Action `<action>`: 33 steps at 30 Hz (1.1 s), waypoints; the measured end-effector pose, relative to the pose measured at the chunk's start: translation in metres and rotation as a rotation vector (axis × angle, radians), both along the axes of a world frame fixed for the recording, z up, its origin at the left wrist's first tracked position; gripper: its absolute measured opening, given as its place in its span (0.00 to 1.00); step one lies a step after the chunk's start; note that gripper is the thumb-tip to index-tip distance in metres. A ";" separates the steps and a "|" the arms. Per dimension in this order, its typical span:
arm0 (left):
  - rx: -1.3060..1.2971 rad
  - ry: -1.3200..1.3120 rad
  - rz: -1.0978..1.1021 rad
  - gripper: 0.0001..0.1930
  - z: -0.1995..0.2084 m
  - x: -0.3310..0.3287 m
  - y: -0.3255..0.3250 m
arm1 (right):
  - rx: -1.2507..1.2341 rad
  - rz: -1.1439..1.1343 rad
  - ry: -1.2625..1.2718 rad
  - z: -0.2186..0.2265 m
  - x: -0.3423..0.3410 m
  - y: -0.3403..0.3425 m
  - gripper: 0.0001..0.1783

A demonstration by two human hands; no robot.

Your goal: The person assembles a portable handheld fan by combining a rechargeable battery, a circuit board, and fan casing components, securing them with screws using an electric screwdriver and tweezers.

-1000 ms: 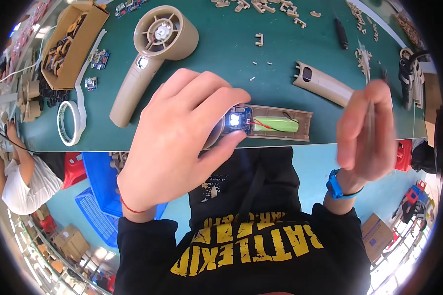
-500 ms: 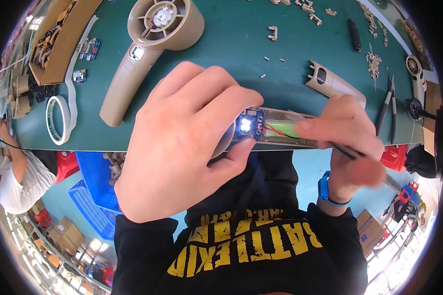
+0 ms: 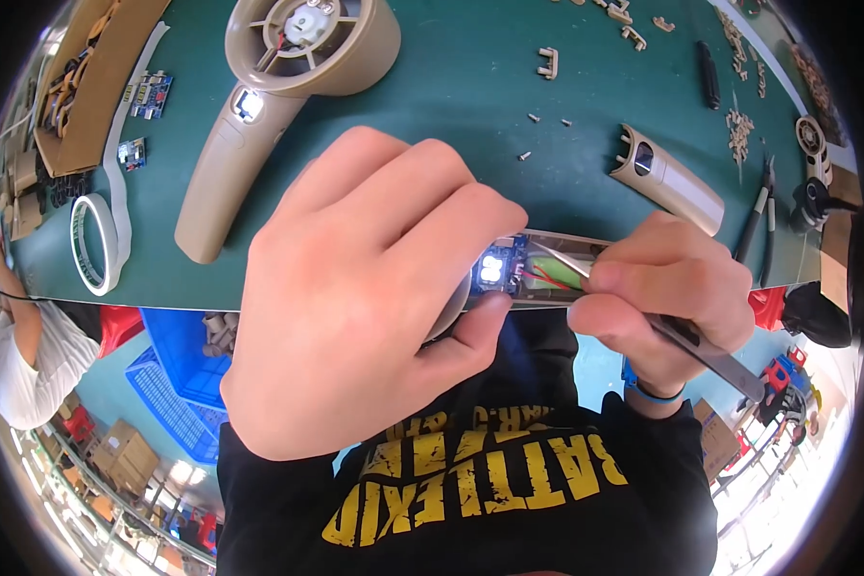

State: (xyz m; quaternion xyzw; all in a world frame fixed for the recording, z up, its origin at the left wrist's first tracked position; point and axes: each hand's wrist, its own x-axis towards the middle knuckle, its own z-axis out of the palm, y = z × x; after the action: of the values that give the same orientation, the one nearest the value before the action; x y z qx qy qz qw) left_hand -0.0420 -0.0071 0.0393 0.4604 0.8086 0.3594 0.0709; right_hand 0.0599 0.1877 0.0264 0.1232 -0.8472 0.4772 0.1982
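My left hand (image 3: 365,298) is closed around a beige handheld fan, most of it hidden under the palm. Between thumb and forefinger shows its blue circuit board (image 3: 494,267) with a lit white display. Beside the board a green battery (image 3: 557,273) lies in the open handle shell (image 3: 576,242), with red wires (image 3: 540,280) running from the board across it. Metal tweezers (image 3: 712,363) are pinched in my right hand (image 3: 686,283). Their tip points left over the battery, close to the board's edge; whether it touches anything I cannot tell.
Another beige fan (image 3: 230,158) lies at the upper left, its display lit. A handle cover (image 3: 677,182), pliers (image 3: 758,216), small screws (image 3: 525,156) and clips lie on the green table (image 3: 451,86). At left are a tape roll (image 3: 88,245), a cardboard box and a person in white.
My right hand has turned the tweezers so their tip reaches over the battery toward the board; before, its fingertip was on the battery. The table things shifted slightly in view.
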 end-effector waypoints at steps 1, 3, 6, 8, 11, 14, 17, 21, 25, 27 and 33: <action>-0.013 -0.003 -0.005 0.21 0.000 0.000 0.000 | 0.013 0.022 0.000 0.000 -0.001 0.001 0.18; -0.007 0.002 0.002 0.21 -0.002 0.001 -0.001 | 0.028 0.043 -0.004 0.001 -0.001 0.001 0.17; 0.009 0.010 0.011 0.21 -0.006 0.001 -0.002 | 0.045 0.059 -0.039 0.002 0.001 0.000 0.16; 0.023 0.011 0.009 0.21 -0.004 0.001 0.001 | 0.077 0.090 0.004 0.002 0.001 0.004 0.15; 0.026 0.005 -0.006 0.21 -0.006 0.000 0.003 | 0.100 0.056 0.023 0.001 0.004 0.001 0.15; 0.024 0.012 0.022 0.21 -0.006 0.003 0.001 | 0.083 0.026 0.037 0.000 0.002 -0.004 0.12; 0.041 0.014 0.019 0.20 -0.012 0.000 0.000 | 0.121 0.002 -0.050 0.008 -0.002 -0.007 0.09; 0.091 0.047 0.008 0.20 -0.014 -0.001 -0.001 | 0.124 0.001 -0.045 0.011 -0.006 -0.004 0.09; 0.084 0.055 0.003 0.20 -0.012 -0.001 -0.002 | 0.088 0.026 -0.035 0.003 -0.008 -0.006 0.07; 0.067 0.057 -0.005 0.20 -0.011 0.000 -0.003 | -0.075 -0.032 0.069 -0.004 -0.003 -0.008 0.04; 0.026 0.062 -0.026 0.20 -0.002 0.002 -0.003 | -0.157 0.123 0.019 0.002 0.021 -0.006 0.12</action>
State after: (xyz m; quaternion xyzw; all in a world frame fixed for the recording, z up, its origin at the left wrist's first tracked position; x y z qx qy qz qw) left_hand -0.0397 -0.0106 0.0374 0.4826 0.7996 0.3546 0.0446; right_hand 0.0812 0.1812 0.0287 0.1636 -0.7962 0.5522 0.1855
